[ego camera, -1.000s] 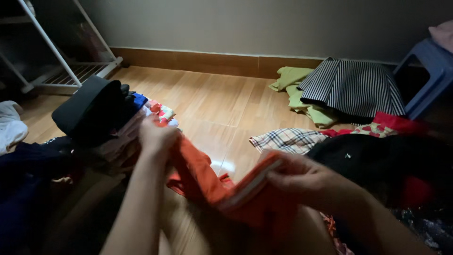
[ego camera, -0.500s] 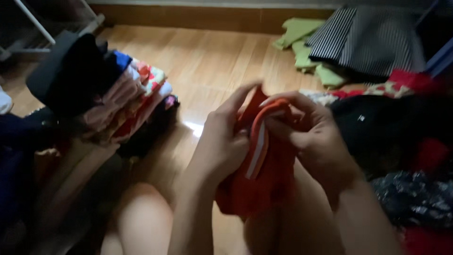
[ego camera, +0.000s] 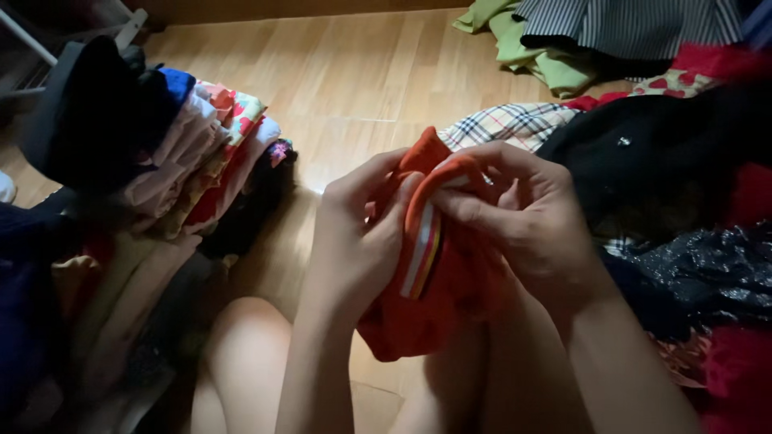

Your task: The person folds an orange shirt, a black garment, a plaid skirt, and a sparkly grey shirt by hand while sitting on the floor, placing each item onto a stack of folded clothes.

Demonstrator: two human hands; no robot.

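Both hands hold one orange cloth (ego camera: 438,297) up over the person's lap. The left hand (ego camera: 358,241) pinches its left side. The right hand (ego camera: 523,217) grips the folded top edge, where a striped band (ego camera: 422,249) runs up and down between the hands. Both hands are equally close to it. A pile of folded clothes (ego camera: 193,161) sits on the floor (ego camera: 346,88) to the left.
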